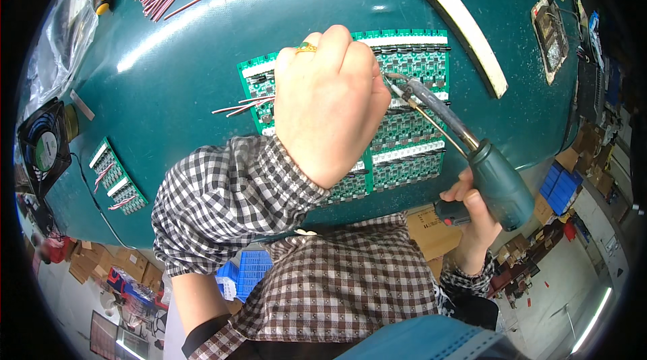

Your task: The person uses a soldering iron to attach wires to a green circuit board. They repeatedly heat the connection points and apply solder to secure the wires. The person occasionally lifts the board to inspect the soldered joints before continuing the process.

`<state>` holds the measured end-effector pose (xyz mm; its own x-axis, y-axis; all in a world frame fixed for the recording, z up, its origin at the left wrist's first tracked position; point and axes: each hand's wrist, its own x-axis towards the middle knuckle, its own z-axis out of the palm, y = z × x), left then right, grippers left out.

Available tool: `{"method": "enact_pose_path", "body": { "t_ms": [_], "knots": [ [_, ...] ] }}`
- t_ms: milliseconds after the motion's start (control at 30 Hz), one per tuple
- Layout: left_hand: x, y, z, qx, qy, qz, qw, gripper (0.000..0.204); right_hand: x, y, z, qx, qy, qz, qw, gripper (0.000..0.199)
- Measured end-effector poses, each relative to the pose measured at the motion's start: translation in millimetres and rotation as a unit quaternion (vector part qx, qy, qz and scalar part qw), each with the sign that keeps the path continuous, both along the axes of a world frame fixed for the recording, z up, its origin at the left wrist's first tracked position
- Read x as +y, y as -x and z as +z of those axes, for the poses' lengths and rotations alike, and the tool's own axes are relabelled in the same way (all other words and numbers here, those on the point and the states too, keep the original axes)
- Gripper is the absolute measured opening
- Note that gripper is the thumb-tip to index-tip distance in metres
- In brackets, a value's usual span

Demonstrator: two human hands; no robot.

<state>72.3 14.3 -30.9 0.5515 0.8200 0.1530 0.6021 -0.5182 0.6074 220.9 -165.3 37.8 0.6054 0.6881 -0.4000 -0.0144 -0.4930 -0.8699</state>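
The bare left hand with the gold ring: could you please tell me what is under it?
Under the left hand lies a green circuit-board panel; red-and-white wires show beside the hand. The covered components and fingertips are hidden.

Bright middle, black rim

Strong light lays a long white glare across the green surface; the circuit boards there look sharp. Fisheye distortion bends straight edges near the black rim, where cardboard boxes look soft, perhaps out of focus.
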Motion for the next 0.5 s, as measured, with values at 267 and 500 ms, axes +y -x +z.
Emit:
{"method": "enact_pose_path", "body": {
  "t_ms": [267, 500],
  "knots": [
    [0, 0, -1, 0.002, 0.001, -0.008, 1.0, 0.015, -9, -5, 2, 0.041, -0.05, -0.011, 0.998, 0.039],
    [4, 1, 10, -0.039, -0.031, -0.02, 0.999, 0.015, -7, -59, 25, -0.129, -0.178, -0.101, 0.97, 0.04]
  ]
}}
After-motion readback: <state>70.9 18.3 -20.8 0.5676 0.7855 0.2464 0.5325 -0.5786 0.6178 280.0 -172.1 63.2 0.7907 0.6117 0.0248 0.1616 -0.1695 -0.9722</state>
